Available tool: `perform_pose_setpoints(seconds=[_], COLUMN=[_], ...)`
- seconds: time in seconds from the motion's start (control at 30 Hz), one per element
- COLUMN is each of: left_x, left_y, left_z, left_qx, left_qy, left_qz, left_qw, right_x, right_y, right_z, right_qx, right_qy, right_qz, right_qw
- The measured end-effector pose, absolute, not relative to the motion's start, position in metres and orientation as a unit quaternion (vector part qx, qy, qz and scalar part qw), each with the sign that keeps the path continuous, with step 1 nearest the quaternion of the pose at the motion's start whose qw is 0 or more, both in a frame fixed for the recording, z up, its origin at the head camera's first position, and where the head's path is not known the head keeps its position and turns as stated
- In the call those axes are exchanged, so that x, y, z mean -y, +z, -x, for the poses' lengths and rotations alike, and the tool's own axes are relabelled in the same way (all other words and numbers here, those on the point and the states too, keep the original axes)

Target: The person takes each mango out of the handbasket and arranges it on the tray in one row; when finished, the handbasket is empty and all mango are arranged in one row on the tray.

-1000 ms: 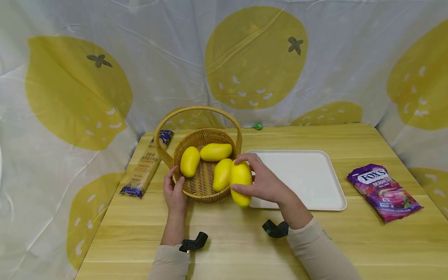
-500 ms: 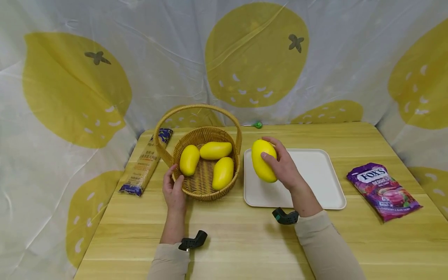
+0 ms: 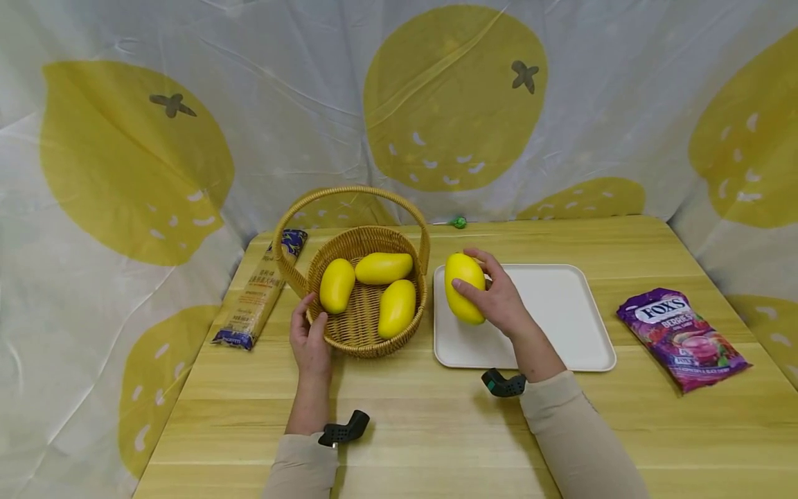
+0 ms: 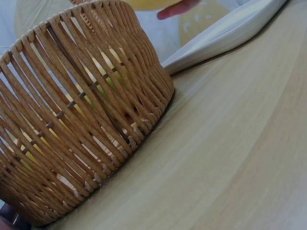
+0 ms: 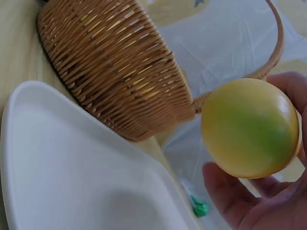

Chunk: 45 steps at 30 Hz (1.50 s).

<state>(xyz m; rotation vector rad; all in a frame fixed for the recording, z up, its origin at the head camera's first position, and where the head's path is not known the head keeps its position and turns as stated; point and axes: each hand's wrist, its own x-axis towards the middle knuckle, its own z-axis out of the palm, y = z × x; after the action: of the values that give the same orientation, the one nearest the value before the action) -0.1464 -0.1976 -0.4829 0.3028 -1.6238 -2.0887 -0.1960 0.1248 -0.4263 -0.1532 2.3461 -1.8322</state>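
My right hand (image 3: pixel 503 298) holds a yellow mango (image 3: pixel 463 287) above the left part of a white tray (image 3: pixel 561 319). In the right wrist view the held mango (image 5: pixel 249 128) shows a greenish end, with thumb and fingers on either side of it. A wicker basket (image 3: pixel 361 350) with a tall arched handle stands left of the tray. Inside lie three more mangoes: one at the left (image 3: pixel 337 285), one at the back (image 3: pixel 383 268), one at the right (image 3: pixel 397 309). My left hand (image 3: pixel 310 346) grips the basket's near left side, fingers and thumb at the rim.
A spaghetti packet (image 3: pixel 252 298) lies left of the basket, partly behind its handle. A purple Fox's candy bag (image 3: pixel 682 339) is at the right of the wooden table (image 3: pixel 424 443). A green lollipop (image 3: pixel 459 222) lies by the back edge, before a lemon-print cloth (image 3: pixel 299 104).
My right hand has carried the mango from the basket's right rim to over the tray, then shifted slightly left. My left hand has stayed at the basket.
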Motion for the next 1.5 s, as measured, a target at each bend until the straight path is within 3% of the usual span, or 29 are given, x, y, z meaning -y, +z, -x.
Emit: perform_pose_setpoints(seconds=[0.53, 1.5], left_x=[0.198, 0.198], left_y=[-0.482, -0.483], left_z=[0.146, 0.147], left_qx=[0.591, 0.599], left_qy=[-0.763, -0.754], left_qz=[-0.102, -0.106], left_qw=[0.239, 0.248], right_x=[-0.12, -0.114], right_y=[-0.442, -0.45], right_z=[0.202, 0.201], right_qx=[-0.85, -0.858], right_qy=[-0.51, -0.489], right_qz=[0.005, -0.03], right_qw=[0.135, 0.153])
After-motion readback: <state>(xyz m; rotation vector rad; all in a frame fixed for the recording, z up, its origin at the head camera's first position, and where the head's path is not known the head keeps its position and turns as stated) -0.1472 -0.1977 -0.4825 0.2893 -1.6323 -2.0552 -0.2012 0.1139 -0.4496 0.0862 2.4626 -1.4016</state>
